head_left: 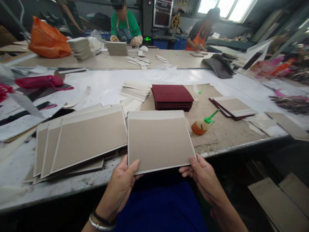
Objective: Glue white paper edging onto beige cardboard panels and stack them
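Note:
I hold a grey cardboard panel [158, 141] with a white border by its near edge, over the table's front edge. My left hand [123, 185] grips its lower left corner, thumb on top. My right hand [201, 175] grips the lower right corner. To the left, several similar panels [82, 141] lie fanned out and overlapping. Behind my panel sits a stack of dark red covers [172, 96] and a stack of white paper strips [135, 90]. An orange glue bottle [201, 125] with a green nozzle lies on its side to the right.
A small pile of finished panels [233, 107] lies at right. Pink cloth [40, 81] and an orange bag [47, 40] are at far left. Two other people [124, 27] work at the far table [108, 59] with stacks of boards. Cardboard sheets [282, 199] lie on the floor.

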Available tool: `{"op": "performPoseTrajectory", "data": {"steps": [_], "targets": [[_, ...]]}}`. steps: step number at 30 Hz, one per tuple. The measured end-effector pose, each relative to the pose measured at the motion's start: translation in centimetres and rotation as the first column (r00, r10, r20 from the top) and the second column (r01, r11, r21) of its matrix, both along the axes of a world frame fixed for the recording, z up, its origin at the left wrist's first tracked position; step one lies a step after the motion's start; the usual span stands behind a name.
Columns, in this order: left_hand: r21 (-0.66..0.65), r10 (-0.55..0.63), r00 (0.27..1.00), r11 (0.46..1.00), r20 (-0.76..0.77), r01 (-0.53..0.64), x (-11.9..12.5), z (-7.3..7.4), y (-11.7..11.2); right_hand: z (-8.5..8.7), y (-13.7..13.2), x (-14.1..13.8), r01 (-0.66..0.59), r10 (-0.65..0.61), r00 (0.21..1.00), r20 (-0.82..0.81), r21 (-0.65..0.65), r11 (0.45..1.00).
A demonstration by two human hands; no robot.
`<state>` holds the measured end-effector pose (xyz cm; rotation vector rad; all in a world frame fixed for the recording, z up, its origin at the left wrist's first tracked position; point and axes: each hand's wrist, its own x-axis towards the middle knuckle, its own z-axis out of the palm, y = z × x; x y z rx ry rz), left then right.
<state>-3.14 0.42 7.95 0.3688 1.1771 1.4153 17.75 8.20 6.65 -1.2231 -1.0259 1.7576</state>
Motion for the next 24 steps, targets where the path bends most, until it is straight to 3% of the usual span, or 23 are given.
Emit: {"op": "performPoseTrajectory", "data": {"steps": [6, 9, 18, 24], "targets": [[-0.038, 0.008, 1.0, 0.999, 0.013, -0.008, -0.1, -0.7, -0.2, 1.0, -0.1, 1.1, -0.162, 0.169, 0.981, -0.094, 0.08, 0.984], [-0.057, 0.019, 1.0, 0.998, 0.024, -0.017, 0.0, -0.8, -0.1, 1.2, -0.1, 1.3, -0.185, 0.196, 0.975, -0.106, 0.099, 0.978], [-0.076, 0.037, 0.997, 0.997, 0.06, -0.033, 0.2, -1.1, -0.5, 1.3, -0.4, 1.0, -0.137, 0.143, 0.986, -0.09, 0.074, 0.988], [-0.033, 0.046, 0.996, 0.999, 0.075, -0.043, 0.7, -1.4, -0.5, -0.3, -0.4, 0.7, -0.038, 0.038, 0.999, -0.031, -0.018, 0.999]]}}
